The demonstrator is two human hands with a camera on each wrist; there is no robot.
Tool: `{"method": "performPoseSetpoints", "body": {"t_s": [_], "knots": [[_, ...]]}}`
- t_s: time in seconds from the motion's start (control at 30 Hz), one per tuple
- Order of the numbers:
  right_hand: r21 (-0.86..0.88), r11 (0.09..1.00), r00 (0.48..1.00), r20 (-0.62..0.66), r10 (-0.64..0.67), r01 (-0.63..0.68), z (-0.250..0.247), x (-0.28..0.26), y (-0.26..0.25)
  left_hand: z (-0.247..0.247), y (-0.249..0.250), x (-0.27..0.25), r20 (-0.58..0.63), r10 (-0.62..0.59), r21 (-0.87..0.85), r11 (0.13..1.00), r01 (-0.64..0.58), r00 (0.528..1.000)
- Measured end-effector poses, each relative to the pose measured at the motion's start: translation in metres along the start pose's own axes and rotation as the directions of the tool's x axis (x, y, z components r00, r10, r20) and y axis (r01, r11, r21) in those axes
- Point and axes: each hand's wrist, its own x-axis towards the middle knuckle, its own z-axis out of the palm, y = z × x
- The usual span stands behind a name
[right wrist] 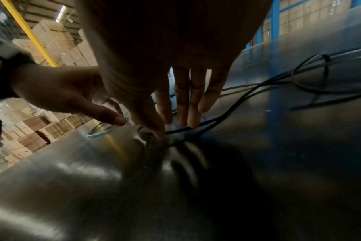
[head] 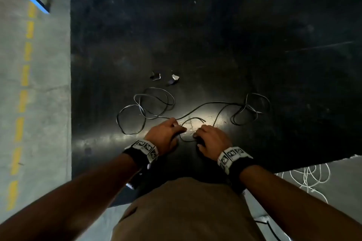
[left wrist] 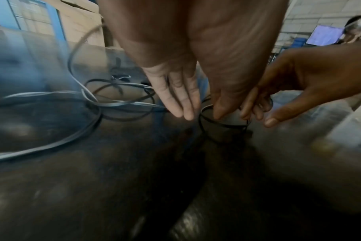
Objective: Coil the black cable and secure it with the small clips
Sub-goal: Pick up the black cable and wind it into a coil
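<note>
Fingers of both hands meet on one small loop of the black cable (head: 203,107) near the table's (head: 215,25) front edge. The left hand (head: 166,135) pinches it with thumb and forefinger, other fingers straight; the right hand (head: 211,141) pinches the loop's other side. Coiling has barely begun, I judge: most cable sprawls in loose loops either side, and the small clips (head: 165,78) lie untouched just beyond.

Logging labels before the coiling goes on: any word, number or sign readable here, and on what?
None can be read.
Left wristband: black-and-white square code marks, no letters.
Right wristband: the same.
Screen: too blurred to read.
Stacked boxes: no print legible.
</note>
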Motion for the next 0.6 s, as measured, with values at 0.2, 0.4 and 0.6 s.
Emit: {"method": "performPoseSetpoints", "body": {"t_s": [0.2, 0.4, 0.6], "knots": [[-0.010, 0.999, 0.997, 0.061, 0.051, -0.051, -0.006, 0.019, -0.001, 0.000, 0.002, 0.015, -0.027, -0.003, 0.033, 0.999, 0.004, 1.000], [0.122, 0.991, 0.997, -0.045, 0.064, -0.058, -0.014, 0.010, 0.018, -0.006, -0.011, 0.011, -0.178, 0.128, 0.096, 0.989, -0.112, 0.976], [0.333, 0.939, 0.980, -0.200, -0.018, 0.085, -0.045, 0.001, 0.013, -0.041, 0.013, 0.004, -0.244, 0.238, 0.038, 0.971, -0.236, 0.940]]}}
